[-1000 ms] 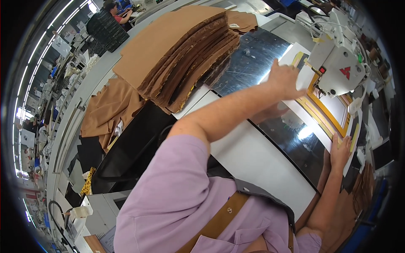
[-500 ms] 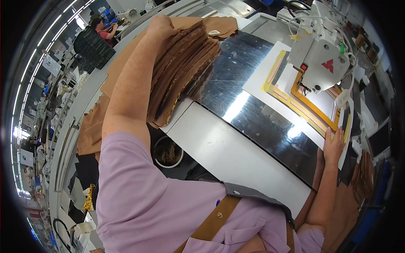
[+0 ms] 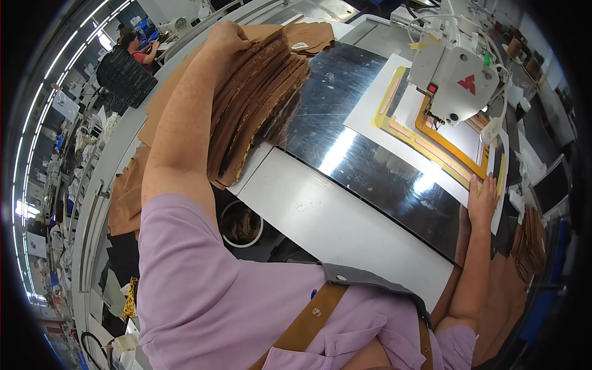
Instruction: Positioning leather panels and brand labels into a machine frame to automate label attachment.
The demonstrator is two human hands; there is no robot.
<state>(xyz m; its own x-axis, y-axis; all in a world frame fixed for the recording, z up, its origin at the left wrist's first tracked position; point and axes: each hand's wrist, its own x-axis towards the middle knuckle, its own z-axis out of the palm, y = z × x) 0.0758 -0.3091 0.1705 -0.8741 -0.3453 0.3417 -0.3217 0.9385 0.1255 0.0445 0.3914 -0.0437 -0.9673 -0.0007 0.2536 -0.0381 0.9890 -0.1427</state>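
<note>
A thick stack of brown leather pieces with ragged edges lies at the far left of the shiny metal plate. My left hand is closed on its far top edge; the fingertips are partly hidden. At right, my right hand rests with fingers stretched out along the near corner of a white template sheet. That sheet carries yellow-edged strips and sits under the head of a white sewing machine. An orange clamp frame presses on the sheet beneath the needle, just beyond my right fingertips.
The scratched metal plate spans the table, with a white ledge along its near side. A round bin holding scraps stands below. More brown leather lies beyond the stack. Another person sits at the far left.
The whole view has shifted slightly, so things appear a little further left. Both hands keep their places on the leather stack and the template sheet.
</note>
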